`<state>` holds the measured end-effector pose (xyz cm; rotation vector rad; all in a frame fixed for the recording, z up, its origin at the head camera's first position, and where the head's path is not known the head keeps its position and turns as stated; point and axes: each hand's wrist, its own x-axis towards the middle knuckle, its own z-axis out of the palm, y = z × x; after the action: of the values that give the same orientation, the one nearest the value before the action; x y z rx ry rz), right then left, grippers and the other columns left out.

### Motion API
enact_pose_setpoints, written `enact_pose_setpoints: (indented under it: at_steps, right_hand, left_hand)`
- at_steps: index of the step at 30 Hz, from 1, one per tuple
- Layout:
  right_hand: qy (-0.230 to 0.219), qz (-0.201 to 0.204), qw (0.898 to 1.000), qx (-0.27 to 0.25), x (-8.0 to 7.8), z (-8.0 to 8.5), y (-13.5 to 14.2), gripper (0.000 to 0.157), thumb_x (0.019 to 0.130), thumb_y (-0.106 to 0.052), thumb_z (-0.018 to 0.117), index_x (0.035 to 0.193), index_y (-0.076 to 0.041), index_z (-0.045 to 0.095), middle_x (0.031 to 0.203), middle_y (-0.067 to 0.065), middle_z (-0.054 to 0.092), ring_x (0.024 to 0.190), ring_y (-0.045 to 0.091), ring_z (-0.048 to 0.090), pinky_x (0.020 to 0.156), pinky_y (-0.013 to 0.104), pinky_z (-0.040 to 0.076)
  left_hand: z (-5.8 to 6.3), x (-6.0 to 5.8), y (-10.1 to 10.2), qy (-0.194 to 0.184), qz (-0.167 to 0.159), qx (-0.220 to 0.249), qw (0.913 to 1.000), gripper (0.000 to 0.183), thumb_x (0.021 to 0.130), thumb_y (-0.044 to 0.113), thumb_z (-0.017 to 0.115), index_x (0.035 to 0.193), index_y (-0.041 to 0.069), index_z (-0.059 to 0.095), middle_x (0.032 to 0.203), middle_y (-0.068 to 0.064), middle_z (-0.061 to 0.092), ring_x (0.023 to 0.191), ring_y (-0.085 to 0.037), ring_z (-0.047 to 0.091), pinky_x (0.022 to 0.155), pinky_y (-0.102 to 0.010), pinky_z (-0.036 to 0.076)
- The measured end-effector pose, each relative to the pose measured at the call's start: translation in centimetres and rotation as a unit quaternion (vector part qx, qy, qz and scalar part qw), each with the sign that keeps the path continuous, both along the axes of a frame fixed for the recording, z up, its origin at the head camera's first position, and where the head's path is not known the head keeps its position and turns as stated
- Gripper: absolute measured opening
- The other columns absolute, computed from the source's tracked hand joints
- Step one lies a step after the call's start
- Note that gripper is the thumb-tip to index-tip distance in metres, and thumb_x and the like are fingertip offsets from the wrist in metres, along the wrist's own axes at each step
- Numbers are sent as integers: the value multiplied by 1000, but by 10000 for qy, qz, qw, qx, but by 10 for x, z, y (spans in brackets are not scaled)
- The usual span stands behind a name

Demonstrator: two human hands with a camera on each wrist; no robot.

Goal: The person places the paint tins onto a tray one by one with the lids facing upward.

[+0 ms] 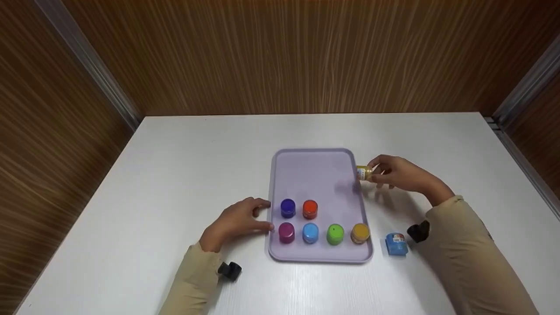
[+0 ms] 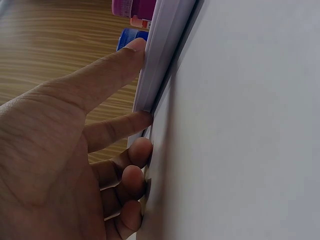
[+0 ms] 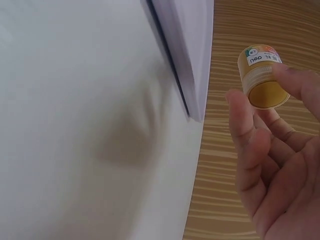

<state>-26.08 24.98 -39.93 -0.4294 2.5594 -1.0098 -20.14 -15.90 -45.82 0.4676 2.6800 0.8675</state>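
Note:
My right hand (image 1: 400, 174) pinches a small yellow paint jar (image 1: 363, 173) between thumb and fingers, just over the right rim of a lilac tray. In the right wrist view the yellow jar (image 3: 262, 75) is tilted, its label and yellow end showing. At the tray's left edge rests my left hand (image 1: 238, 220); its thumb and index fingertips touch the rim of the tray (image 2: 155, 75). On the tray (image 1: 313, 168) stand a purple jar (image 1: 288, 208), a red jar (image 1: 310, 209), a magenta jar (image 1: 286, 232), a light blue jar (image 1: 310, 232), a green jar (image 1: 335, 234) and an orange-yellow jar (image 1: 360, 233).
A blue jar (image 1: 397, 244) lies on its side on the white table (image 1: 197, 162), right of the tray. Wood-grain panels (image 1: 306, 57) wall the table at the back and sides. Black wrist devices (image 1: 230, 271) sit at both sleeves.

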Motion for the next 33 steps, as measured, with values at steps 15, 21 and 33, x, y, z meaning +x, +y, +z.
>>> enact_pose_setpoints:
  at_steps: [15,21,33]
  right_hand:
    - [18,340,9994,33,6,7,-20,34,92,-19,63,120,-1,54,97,10,63,78,16,60,64,27,48]
    - [-107,523,9985,91,9,4,-33,31,90,-15,63,117,-2,55,97,10,62,79,15,57,64,25,48]
    - [-335,964,9935,507,17,2,-53,28,88,-16,64,114,-6,59,97,9,61,84,17,57,72,27,49]
  left_hand:
    - [2,-1,0,-57,6,56,10000,65,74,44,79,129,15,62,86,1,50,79,-15,45,70,-31,36]
    - [2,1,1,-150,113,85,9998,64,74,44,80,128,17,62,87,1,50,80,-15,45,70,-31,36]
    - [2,2,1,-154,167,30,9997,64,73,45,79,129,19,61,87,1,50,80,-14,45,70,-30,36]
